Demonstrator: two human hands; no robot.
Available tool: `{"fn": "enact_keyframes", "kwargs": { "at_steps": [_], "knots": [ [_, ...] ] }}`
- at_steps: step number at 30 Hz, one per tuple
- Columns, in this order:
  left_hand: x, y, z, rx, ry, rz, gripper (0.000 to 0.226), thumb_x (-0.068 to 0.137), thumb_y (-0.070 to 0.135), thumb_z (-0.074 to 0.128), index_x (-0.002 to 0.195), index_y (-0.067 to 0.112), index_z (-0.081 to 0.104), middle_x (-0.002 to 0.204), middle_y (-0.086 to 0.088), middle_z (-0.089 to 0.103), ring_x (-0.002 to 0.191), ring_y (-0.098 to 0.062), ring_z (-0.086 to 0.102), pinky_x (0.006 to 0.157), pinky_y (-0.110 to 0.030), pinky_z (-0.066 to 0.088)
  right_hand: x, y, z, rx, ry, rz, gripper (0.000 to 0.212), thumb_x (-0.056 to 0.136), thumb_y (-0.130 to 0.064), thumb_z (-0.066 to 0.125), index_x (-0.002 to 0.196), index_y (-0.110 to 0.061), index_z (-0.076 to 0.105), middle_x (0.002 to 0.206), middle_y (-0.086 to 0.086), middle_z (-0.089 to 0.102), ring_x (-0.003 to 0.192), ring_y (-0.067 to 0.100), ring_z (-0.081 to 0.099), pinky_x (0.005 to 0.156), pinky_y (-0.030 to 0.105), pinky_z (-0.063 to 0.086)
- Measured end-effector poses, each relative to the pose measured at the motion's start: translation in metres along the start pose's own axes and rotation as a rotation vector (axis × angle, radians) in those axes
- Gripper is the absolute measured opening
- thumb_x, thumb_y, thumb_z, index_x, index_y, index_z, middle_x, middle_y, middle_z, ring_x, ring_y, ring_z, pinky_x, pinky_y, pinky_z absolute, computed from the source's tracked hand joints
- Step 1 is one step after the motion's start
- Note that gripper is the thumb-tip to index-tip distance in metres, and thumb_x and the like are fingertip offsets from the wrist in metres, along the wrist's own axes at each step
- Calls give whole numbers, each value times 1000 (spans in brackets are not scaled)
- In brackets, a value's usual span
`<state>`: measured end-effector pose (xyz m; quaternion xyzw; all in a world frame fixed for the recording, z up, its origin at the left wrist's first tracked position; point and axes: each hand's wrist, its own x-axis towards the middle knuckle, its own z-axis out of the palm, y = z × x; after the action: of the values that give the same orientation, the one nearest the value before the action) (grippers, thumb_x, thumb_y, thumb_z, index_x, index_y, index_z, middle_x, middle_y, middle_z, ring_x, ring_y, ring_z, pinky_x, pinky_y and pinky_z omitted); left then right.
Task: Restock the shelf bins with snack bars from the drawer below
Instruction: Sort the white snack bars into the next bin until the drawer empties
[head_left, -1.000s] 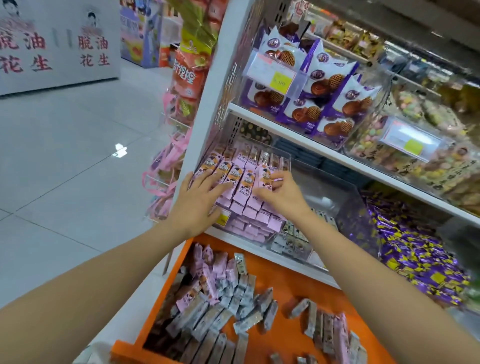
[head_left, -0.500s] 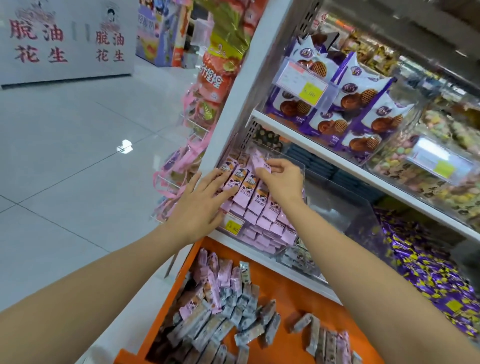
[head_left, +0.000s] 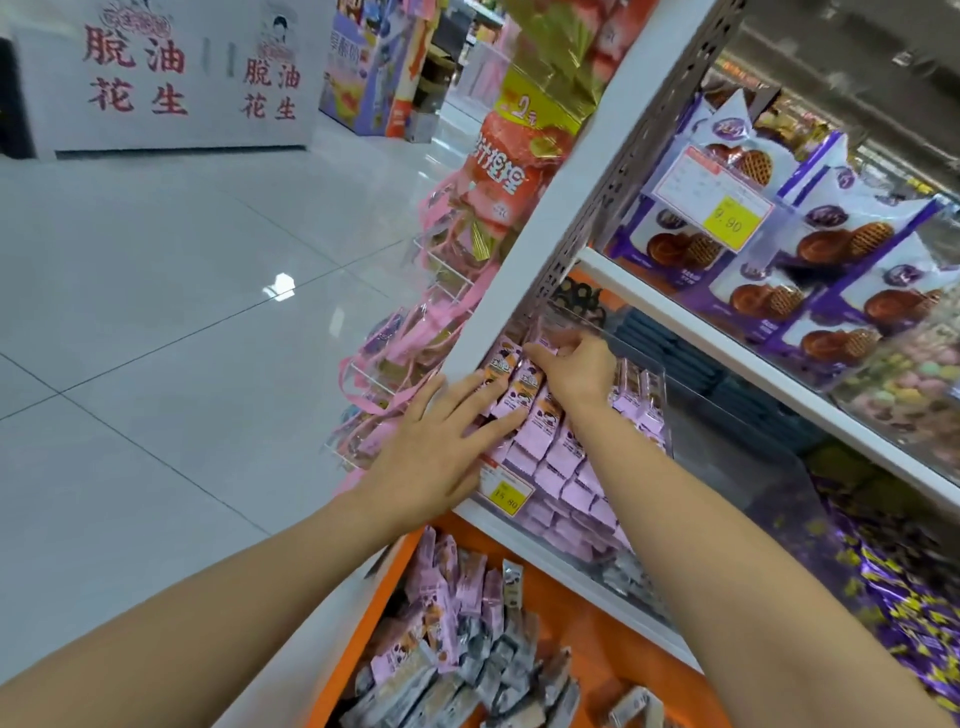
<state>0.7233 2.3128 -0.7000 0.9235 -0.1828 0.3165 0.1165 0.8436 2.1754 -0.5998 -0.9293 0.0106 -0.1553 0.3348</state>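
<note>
Bars (head_left: 535, 441) in bin (head_left: 660, 374): long axes near-to-far. Left grip (head_left: 441, 441) flat, pressing near row; right grip (head_left: 576, 369) curled round 1 farther in.

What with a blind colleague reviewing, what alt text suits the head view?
Two hands tidy pink snack bars in a clear shelf bin: left hand flat on the front bars, right hand gripping bars further back. Spare bars lie in the orange drawer below.
</note>
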Motion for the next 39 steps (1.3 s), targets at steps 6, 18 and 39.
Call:
{"fn": "enact_keyframes", "kwargs": {
  "at_steps": [6,18,39],
  "knots": [
    [0,-1,4,-18,13,2,74,78,27,65,148,27,40,158,-7,29,147,-29,24,117,-51,13,5,10,9,31,-41,-14,22,85,-30,74,98,-13,75,101,5,74,93,22,68,85,33,53],
    [-1,23,-19,-80,-14,-19,56,82,30,42,136,21,52,146,-8,45,137,-30,36,112,-44,20,-32,19,-35,282,-124,-184,9,90,-13,65,95,-17,72,95,-2,70,86,13,65,80,27,54],
    [-78,150,71,46,-1003,97,56,99,38,44,150,20,30,150,-8,33,137,-32,31,107,-41,28,-228,266,-82,271,-471,141,14,95,-9,57,97,-20,65,89,9,67,76,15,59,68,25,47]
  ]
}}
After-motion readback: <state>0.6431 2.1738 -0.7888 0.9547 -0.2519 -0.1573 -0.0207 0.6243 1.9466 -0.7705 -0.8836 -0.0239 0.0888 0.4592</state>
